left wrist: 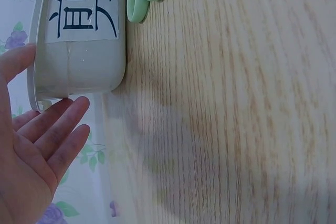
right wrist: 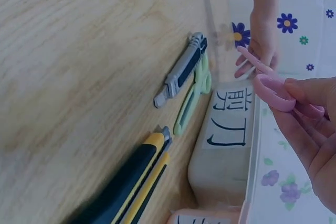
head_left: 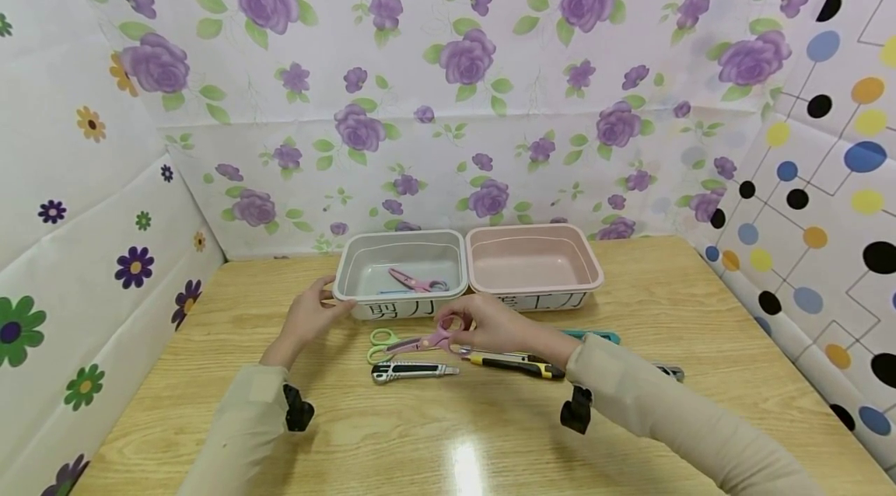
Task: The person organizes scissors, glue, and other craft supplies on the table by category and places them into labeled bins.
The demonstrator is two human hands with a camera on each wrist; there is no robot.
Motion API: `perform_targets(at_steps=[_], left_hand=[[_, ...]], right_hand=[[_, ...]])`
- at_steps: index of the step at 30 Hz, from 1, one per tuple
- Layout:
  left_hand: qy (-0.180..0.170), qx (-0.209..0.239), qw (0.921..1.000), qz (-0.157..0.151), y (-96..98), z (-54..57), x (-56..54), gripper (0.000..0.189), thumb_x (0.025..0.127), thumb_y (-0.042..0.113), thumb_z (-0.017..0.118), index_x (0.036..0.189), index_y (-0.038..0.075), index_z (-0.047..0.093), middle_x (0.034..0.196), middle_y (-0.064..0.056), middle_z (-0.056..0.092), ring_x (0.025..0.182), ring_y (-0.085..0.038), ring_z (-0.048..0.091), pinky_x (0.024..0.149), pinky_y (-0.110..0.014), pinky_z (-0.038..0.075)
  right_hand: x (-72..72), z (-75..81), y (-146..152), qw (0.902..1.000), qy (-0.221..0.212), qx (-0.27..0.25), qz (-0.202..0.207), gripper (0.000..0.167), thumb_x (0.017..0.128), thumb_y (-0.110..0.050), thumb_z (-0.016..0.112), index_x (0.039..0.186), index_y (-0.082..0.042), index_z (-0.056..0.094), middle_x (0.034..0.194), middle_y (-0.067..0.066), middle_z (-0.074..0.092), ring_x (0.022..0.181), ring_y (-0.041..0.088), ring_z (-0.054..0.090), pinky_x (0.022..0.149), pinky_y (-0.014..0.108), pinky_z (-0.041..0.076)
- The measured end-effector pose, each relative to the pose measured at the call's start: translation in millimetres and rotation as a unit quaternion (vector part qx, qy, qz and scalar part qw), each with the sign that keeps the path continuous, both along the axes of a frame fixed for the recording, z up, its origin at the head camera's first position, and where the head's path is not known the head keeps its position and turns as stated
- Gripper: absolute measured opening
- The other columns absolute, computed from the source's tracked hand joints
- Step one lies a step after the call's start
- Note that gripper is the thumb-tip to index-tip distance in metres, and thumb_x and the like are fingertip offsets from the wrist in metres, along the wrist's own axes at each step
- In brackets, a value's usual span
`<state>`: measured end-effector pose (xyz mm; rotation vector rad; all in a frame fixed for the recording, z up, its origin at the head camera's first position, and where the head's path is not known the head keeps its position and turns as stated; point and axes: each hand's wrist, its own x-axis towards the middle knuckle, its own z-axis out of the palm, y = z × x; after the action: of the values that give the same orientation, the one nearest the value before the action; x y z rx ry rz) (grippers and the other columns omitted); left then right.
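My right hand (head_left: 493, 323) pinches pink scissors (head_left: 420, 344) by their handle loops, blades toward the left, above the row of tools. In the right wrist view the loops sit between thumb and fingers. My left hand (head_left: 308, 319) holds the near left corner of a grey plastic box (left wrist: 97, 64), thumb at the front rim and fingers along the side. Inside that box lie other pink scissors (head_left: 416, 283) and something thin and blue. Green-handled scissors (right wrist: 194, 98) lie on the table below the held pair, partly covered by it in the head view.
A pink box (head_left: 535, 269) stands against the grey box's right side. In front lie a grey-and-black utility knife (head_left: 413, 372), a yellow-and-black one (head_left: 521, 365) and a teal tool (head_left: 595, 337). My right forearm partly hides a grey tool (head_left: 672, 372).
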<state>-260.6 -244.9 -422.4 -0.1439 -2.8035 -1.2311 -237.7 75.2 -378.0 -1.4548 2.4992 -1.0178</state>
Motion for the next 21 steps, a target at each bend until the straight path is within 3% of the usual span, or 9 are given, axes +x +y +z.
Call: perform_targets(at_steps=[7, 21], left_hand=[[0.0, -0.002, 1.0, -0.001, -0.4, -0.8, -1.0, 0.071, 0.085, 0.037, 0.062, 0.136, -0.003, 0.034, 0.116, -0.027, 0.056, 0.1, -0.037, 0.059, 0.076, -0.043, 0.051], [0.0, -0.003, 1.0, 0.001, -0.3, -1.0, -1.5, 0.07, 0.085, 0.035, 0.063, 0.136, -0.003, 0.034, 0.117, -0.028, 0.055, 0.1, -0.037, 0.059, 0.076, -0.043, 0.051]], right_hand=[[-4.0, 6.6, 0.3, 0.9997, 0.009, 0.005, -0.021, 0.019, 0.083, -0.004, 0.064, 0.102, -0.005, 0.065, 0.084, 0.001, 0.065, 0.063, 0.003, 0.054, 0.057, 0.017, 0.048], [-19.8, 15.6, -0.3, 0.9991, 0.038, -0.002, -0.016, 0.022, 0.081, -0.001, 0.065, 0.102, -0.001, 0.065, 0.085, 0.004, 0.066, 0.059, 0.001, 0.054, 0.056, 0.016, 0.049]])
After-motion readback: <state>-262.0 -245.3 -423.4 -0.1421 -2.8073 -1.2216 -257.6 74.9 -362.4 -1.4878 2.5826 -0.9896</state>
